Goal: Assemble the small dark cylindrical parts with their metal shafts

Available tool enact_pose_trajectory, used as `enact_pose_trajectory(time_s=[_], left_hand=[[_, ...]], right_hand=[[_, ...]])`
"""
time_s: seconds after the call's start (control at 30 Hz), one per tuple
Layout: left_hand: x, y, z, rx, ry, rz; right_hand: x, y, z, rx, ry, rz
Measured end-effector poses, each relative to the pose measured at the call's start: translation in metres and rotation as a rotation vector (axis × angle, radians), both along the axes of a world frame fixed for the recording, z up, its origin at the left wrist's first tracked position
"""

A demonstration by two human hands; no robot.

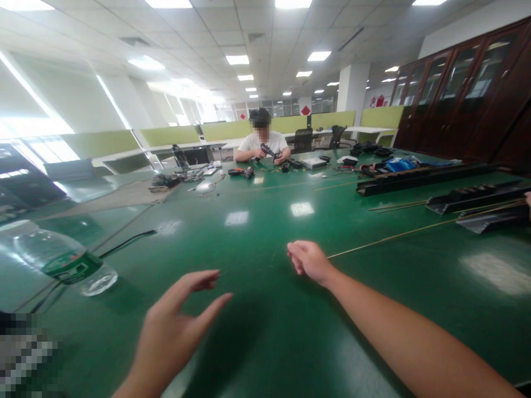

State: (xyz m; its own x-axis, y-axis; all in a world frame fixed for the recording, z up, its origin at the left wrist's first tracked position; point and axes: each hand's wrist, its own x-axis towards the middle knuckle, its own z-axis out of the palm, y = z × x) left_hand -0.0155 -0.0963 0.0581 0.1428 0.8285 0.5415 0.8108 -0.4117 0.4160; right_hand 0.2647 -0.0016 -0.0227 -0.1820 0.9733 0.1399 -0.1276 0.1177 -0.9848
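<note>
My left hand [178, 318] is low in the head view, left of centre, its thumb and fingers spread apart with nothing between them. To its right, my right hand [309, 261] is above the green table [257, 232] with its fingers curled together. A thin brass-coloured rod [390, 239] runs from behind this hand to the black metal channels on the right. The curled fingers hide whether they hold the rod or anything else.
A clear bottle [70, 260] lies at the left near a black cable [128, 243]. Black channels [418, 179] lie at the right. Across the table sits a person [249, 145] with a power drill [267, 150]. Another hand [528, 199] shows at the right edge.
</note>
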Motion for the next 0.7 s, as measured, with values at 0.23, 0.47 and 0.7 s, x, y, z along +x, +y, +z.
enact_pose_trajectory(time_s=[0.23,0.47,0.7], left_hand=[[0.132,0.08,-0.021,-0.128,-0.173,-0.418],[0.134,0.073,-0.034,-0.296,-0.484,-0.402],[0.059,0.04,-0.007,-0.2,-0.565,-0.079]], right_hand=[[0.002,-0.003,0.003,0.002,0.103,0.062],[0.0,0.0,0.001,-0.095,0.28,0.137],[0.003,0.003,-0.001,-0.138,0.314,0.186]])
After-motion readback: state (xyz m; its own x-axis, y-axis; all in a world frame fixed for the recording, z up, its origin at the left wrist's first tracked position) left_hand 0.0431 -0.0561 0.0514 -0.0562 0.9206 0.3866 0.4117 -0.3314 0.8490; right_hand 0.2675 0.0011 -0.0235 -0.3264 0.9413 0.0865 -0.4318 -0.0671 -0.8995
